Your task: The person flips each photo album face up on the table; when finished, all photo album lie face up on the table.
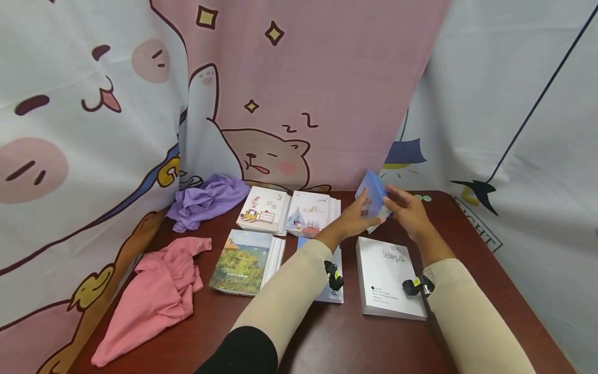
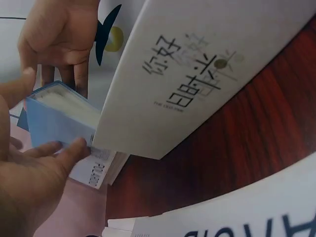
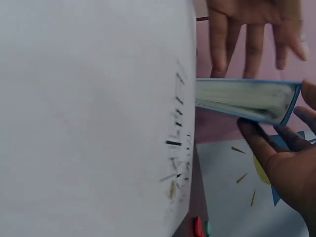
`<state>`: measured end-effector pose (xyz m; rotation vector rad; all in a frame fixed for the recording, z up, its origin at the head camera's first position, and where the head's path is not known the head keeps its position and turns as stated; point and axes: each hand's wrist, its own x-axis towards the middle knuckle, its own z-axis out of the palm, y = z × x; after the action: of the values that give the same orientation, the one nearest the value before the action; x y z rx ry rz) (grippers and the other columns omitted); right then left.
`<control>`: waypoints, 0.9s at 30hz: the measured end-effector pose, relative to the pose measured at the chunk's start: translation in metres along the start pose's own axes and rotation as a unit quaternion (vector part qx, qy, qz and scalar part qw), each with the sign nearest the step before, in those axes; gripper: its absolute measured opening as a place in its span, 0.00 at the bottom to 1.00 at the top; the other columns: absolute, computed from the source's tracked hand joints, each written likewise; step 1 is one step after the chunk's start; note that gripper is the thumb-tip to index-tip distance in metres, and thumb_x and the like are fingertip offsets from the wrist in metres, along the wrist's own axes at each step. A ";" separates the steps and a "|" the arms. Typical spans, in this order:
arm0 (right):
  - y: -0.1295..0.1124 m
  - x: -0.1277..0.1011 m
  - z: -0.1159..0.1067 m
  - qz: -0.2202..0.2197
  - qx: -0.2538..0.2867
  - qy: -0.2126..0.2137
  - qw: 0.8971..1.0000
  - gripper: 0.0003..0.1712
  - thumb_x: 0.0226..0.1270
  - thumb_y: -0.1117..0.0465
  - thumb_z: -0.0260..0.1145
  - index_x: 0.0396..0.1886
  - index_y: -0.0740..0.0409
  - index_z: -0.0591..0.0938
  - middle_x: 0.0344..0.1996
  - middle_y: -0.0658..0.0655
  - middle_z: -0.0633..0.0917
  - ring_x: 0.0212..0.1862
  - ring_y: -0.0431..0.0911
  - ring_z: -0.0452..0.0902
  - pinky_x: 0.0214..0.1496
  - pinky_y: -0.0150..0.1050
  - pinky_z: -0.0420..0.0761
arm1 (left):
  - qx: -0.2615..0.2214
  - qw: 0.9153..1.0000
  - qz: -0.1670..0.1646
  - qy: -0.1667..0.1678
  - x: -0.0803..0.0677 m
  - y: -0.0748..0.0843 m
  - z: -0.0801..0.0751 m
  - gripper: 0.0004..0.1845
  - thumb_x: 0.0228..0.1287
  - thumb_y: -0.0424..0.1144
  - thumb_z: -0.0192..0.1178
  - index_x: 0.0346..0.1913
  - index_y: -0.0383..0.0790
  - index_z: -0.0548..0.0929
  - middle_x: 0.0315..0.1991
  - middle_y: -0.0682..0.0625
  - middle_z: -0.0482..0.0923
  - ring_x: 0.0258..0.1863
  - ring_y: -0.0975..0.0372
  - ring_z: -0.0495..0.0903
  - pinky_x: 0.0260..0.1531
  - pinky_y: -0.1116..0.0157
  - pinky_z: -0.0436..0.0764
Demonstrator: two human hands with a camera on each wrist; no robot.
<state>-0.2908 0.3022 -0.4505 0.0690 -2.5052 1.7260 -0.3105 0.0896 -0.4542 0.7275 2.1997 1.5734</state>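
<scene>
A blue photo album point(image 1: 372, 188) with a white lower part is held up at the back right of the table, its page edges showing in both wrist views. My right hand point(image 1: 411, 215) grips its right side, thumb on one face and fingers beneath in the right wrist view. On the near left side, my left hand point(image 1: 348, 221) has its fingers point(image 2: 71, 157) spread nearly straight against the album. Below the hands lies a thick white book point(image 1: 385, 280) with dark lettering. Another blue album point(image 1: 330, 296) is partly hidden under my left forearm.
Two white illustrated albums point(image 1: 263, 205) lie at the back, with a landscape-cover album point(image 1: 243, 259) in front of them. A purple cloth point(image 1: 210, 200) and a pink cloth point(image 1: 156, 291) lie on the left. Printed curtains point(image 1: 336, 93) hang behind the table.
</scene>
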 end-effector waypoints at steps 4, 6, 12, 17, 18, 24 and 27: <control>0.002 0.000 0.001 -0.005 -0.005 0.007 1.000 0.42 0.82 0.46 0.69 0.87 0.54 0.67 0.81 0.66 0.73 0.74 0.56 0.76 0.62 0.34 0.85 | -0.038 0.999 0.021 0.002 0.001 0.001 -0.003 0.57 0.77 0.49 0.67 0.91 0.59 0.34 0.90 0.43 0.53 0.84 0.39 0.65 0.76 0.47 0.78; 0.002 0.000 0.002 -0.007 -0.008 0.009 1.000 0.42 0.81 0.46 0.70 0.86 0.53 0.67 0.81 0.65 0.73 0.75 0.58 0.76 0.68 0.42 0.85 | -0.046 0.999 0.030 0.001 0.002 -0.001 -0.004 0.56 0.79 0.50 0.66 0.91 0.58 0.34 0.90 0.43 0.53 0.84 0.39 0.65 0.77 0.50 0.77; 0.002 -0.001 0.005 -0.030 -0.029 0.018 0.999 0.40 0.78 0.53 0.74 0.85 0.52 0.70 0.83 0.64 0.71 0.77 0.66 0.75 0.68 0.37 0.85 | -0.047 0.998 0.041 -0.002 0.005 -0.008 -0.006 0.52 0.83 0.56 0.59 0.91 0.59 0.33 0.91 0.44 0.51 0.86 0.44 0.62 0.79 0.55 0.75; 0.002 -0.001 0.008 -0.033 -0.026 0.013 0.999 0.45 0.74 0.53 0.78 0.85 0.53 0.69 0.82 0.65 0.72 0.76 0.67 0.75 0.51 0.17 0.78 | -0.013 0.999 0.026 0.023 0.004 -0.010 -0.009 0.47 0.84 0.63 0.54 0.91 0.61 0.39 0.89 0.44 0.56 0.83 0.44 0.68 0.75 0.46 0.79; 0.002 -0.001 0.008 -0.028 -0.021 0.007 0.999 0.46 0.74 0.51 0.78 0.86 0.54 0.69 0.81 0.66 0.73 0.76 0.66 0.75 0.51 0.17 0.78 | 0.004 0.999 0.018 0.030 0.003 -0.010 -0.010 0.46 0.83 0.64 0.53 0.91 0.63 0.41 0.89 0.45 0.57 0.83 0.44 0.68 0.76 0.44 0.77; 0.006 0.000 0.010 0.015 -0.057 -0.075 0.995 0.46 0.77 0.48 0.74 0.86 0.59 0.67 0.79 0.70 0.74 0.77 0.66 0.75 0.73 0.49 0.84 | 0.118 0.991 -0.030 0.059 -0.001 -0.016 -0.011 0.43 0.81 0.68 0.53 0.90 0.63 0.52 0.88 0.47 0.59 0.85 0.48 0.65 0.82 0.45 0.69; 0.009 -0.001 0.011 0.056 -0.111 -0.119 0.985 0.46 0.80 0.47 0.71 0.87 0.57 0.64 0.82 0.74 0.68 0.78 0.70 0.72 0.77 0.66 0.76 | 0.166 0.984 -0.033 0.050 -0.002 -0.021 -0.010 0.44 0.81 0.64 0.56 0.90 0.55 0.53 0.88 0.44 0.61 0.84 0.50 0.66 0.82 0.51 0.71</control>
<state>-0.2909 0.2947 -0.4627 0.1268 -2.9110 1.5441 -0.3191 0.0752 -0.4710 0.6688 2.5687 1.2489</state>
